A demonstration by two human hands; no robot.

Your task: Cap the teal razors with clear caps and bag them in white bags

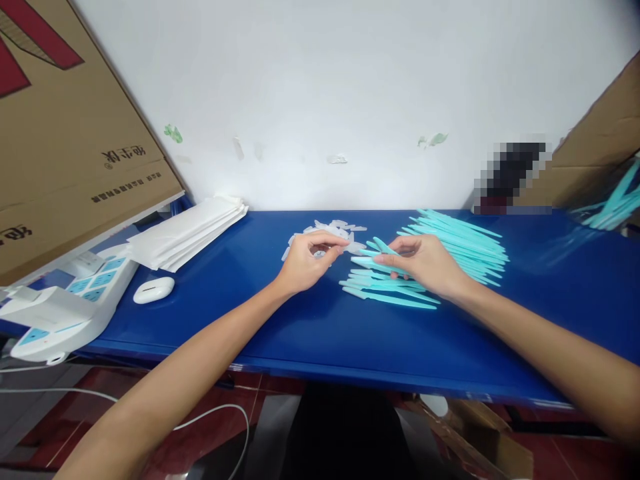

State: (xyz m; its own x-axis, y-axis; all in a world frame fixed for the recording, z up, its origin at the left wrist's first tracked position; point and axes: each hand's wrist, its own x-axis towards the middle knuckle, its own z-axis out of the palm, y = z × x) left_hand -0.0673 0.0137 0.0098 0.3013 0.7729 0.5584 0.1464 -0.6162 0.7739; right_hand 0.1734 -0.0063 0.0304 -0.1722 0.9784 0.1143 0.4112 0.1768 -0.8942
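Note:
My right hand [425, 263] is closed around a few slim teal eyebrow razors [367, 262], whose broader ends point left. Under and in front of it, several more teal razors [395, 300] lie in a loose row on the table. My left hand [309, 259] is in a pinch, thumb and forefinger nearly meeting, just left of the held razors. Whatever may be between those fingertips is too small to make out. Right behind the left hand spreads a pile of small clear plastic caps [340, 227], partly covered by it.
A large heap of teal razors [465, 247] lies beyond my right hand on the blue table [240, 327]. To the left are stacked white paper sleeves [190, 230], a white earbud case [154, 290], a power strip [107, 280] and a cardboard box [75, 127]. A white wall closes the back.

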